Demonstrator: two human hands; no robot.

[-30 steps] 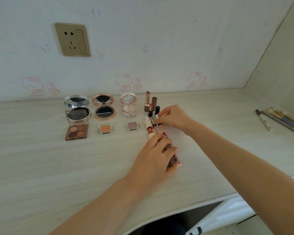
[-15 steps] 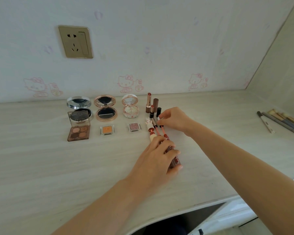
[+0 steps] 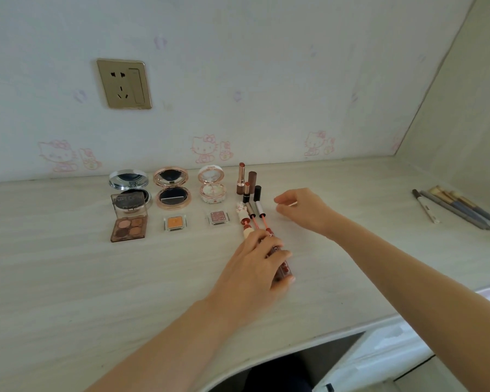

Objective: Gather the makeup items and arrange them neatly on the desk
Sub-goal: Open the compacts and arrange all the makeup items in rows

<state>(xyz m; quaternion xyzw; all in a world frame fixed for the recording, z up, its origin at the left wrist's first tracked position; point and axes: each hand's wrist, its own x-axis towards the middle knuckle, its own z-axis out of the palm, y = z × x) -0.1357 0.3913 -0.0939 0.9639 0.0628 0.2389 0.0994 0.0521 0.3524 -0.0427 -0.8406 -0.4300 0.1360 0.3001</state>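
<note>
We note three open compacts (image 3: 171,188) in a back row. Small eyeshadow pans (image 3: 175,222) lie before them. Lipsticks (image 3: 241,178) stand upright at the right.

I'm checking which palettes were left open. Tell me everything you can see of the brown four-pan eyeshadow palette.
The eyeshadow palette is a small, square, brown, plastic-looking case lying flat on the desk, at the left end of the front row. It is open: its translucent lid, printed with lettering too blurred to read, stands up behind the base and overlaps the silver compact behind it. Four round pans show, in beige and brown shades. Neither hand touches it.

Pale desk (image 3: 68,278), compacts (image 3: 171,188), lipsticks (image 3: 241,178), brushes (image 3: 458,207)
</note>
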